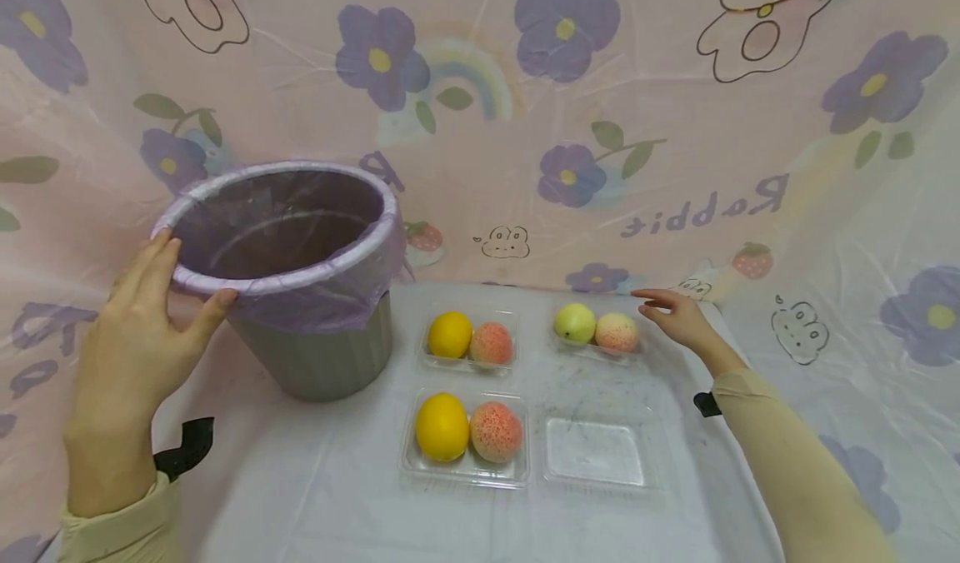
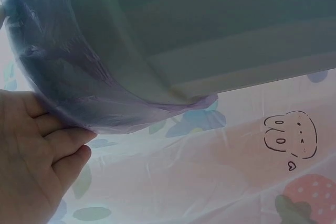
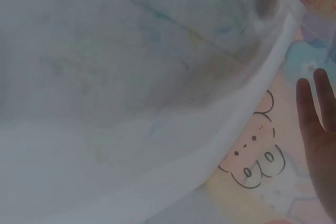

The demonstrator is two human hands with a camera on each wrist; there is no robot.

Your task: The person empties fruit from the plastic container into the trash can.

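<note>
Bin (image 1: 326,371) on a white cloth (image 1: 330,496), grey, with a purple liner (image 1: 330,309) folded over its rim. At the left of the bin's rim, left hand (image 1: 138,355): fingers spread and resting against the liner, thumb at the front edge, no clenching. Well to the right of the bin, right hand (image 1: 678,321): fingers extended, released, grasping nothing, near a pale peach (image 1: 617,332) but apart from it.

As a judgement, a steadying and a reaching at once. Best to press the bin's rim just enough against wobble, without dragging the liner loose. For any grip on fruit well right of the bin, better to come from above and lift straight up, to spare the light plastic a tug.

Inside the bin, only liner and shadow visible, bottom hidden. Just right of the bin, a rear tray (image 1: 465,365) with a yellow fruit (image 1: 450,335) and a pink peach (image 1: 491,345). Right and forward of the bin, a front tray (image 1: 465,475) with a larger-looking yellow fruit (image 1: 442,427) and a speckled peach (image 1: 497,432). Farther right of the bin, toward the back, an outer tray (image 1: 588,349) with a green fruit (image 1: 575,323) beside the pale peach. Farther right and forward of the bin, a fourth tray (image 1: 596,450), bare base showing.
</note>
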